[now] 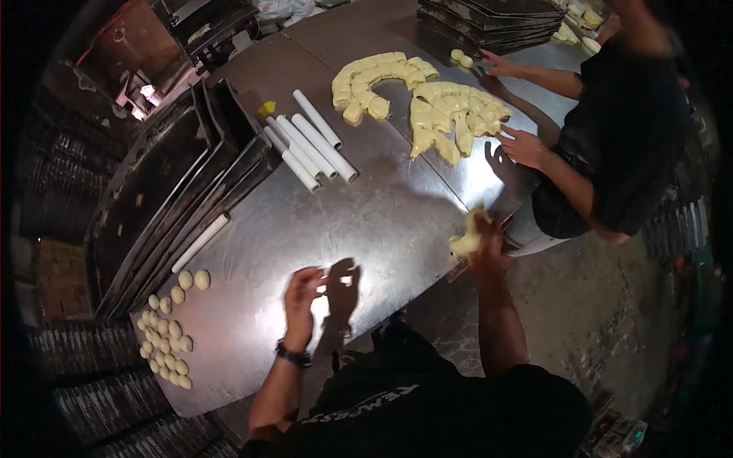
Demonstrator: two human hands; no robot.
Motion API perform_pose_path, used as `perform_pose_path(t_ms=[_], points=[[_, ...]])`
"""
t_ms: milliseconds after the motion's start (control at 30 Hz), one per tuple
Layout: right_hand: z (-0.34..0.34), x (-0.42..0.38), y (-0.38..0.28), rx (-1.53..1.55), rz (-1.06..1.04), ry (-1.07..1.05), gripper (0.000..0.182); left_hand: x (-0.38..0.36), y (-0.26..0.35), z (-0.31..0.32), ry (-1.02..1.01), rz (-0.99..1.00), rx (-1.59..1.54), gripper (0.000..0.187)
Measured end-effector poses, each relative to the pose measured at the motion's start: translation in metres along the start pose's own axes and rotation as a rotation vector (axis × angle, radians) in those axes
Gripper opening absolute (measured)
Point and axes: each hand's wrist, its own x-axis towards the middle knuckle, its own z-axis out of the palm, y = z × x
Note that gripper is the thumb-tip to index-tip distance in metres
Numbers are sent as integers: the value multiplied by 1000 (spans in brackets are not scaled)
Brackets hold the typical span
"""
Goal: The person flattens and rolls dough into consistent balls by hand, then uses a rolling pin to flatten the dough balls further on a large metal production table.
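My left hand [302, 301] is raised over the metal table [267, 229], fingers apart and slightly curled, with nothing in it; its shadow falls just to the right. Near the table's right edge, my right hand [489, 238] is closed on a piece of pale dough [468, 237] that hangs out at its left side. Beyond it lie a large mass of cut yellow dough [450, 114] and a curved strip of dough [374, 72]. Many small dough balls [174, 330] are grouped at the table's left end.
White tubes [313, 145] lie beside a small yellow object [266, 108]. One more tube [200, 243] rests by stacked dark trays [164, 191] on the left. Another tray stack [489, 23] stands at the back. A co-worker [618, 130] at right reaches toward the dough.
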Motion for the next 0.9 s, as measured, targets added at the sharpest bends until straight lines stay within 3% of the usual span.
perform_pose_path(t_ms=[33, 67, 133, 167, 200, 267, 333, 400, 433, 467, 500, 533, 567, 600, 667, 700, 767, 800, 833, 900], points=[[14, -24, 5, -24, -7, -6, 17, -1, -8, 16, -117, -51, -45, 38], [21, -38, 16, 343, 213, -449, 14, -10, 2, 40, -191, -131, -179, 46], [64, -92, 39, 360, 304, -494, 17, -20, -43, 50, -298, -240, -189, 55], [108, -132, 43, 8, 168, -107, 21, -32, -39, 55, -253, -208, -176, 53], [134, -157, 48, 84, 199, -237, 25, -40, -35, 53, -194, -174, -166, 51], [173, -187, 64, 121, 337, -191, 26, -50, -36, 30, 31, -127, -92, 40], [198, -183, 74, 124, 343, -225, 23, -58, -55, -20, 53, -103, 159, 37], [185, -154, 76, 154, 324, -257, 21, -84, -33, -71, -2, -133, 287, 32], [174, -141, 78, -40, 288, -326, 21, -95, -47, -100, 79, 66, 448, 29], [165, -124, 81, -225, 240, -409, 21, -104, -61, -132, 158, 268, 621, 27], [159, -106, 86, -399, 184, -496, 22, -114, -65, -166, 191, 321, 774, 27], [153, -90, 91, -572, 122, -584, 24, -121, -70, -189, 213, 365, 927, 28], [153, -79, 97, -745, 55, -675, 26, -126, -74, -203, 325, 276, 1015, 29], [161, -68, 104, -1019, -290, -754, 26, -125, -79, -213, 437, 179, 1104, 31], [188, -50, 122, -1456, -1063, -887, 27, -89, -102, -210, 775, 234, 1024, 35], [207, -38, 143, -1384, -1032, -822, 26, -60, -103, -199, 906, 194, 788, 37], [226, -40, 171, -1355, -916, -830, 24, -15, -110, -173, 1063, 206, 874, 36], [234, -50, 179, -1355, -876, -882, 22, 0, -105, -154, 1041, 43, 834, 31], [224, -67, 185, -1291, -921, -1017, 20, 6, -108, -130, 1054, 172, 861, 26], [202, -96, 177, -1096, -1060, -1251, 16, -26, -96, -94, 808, 159, 899, 15]])
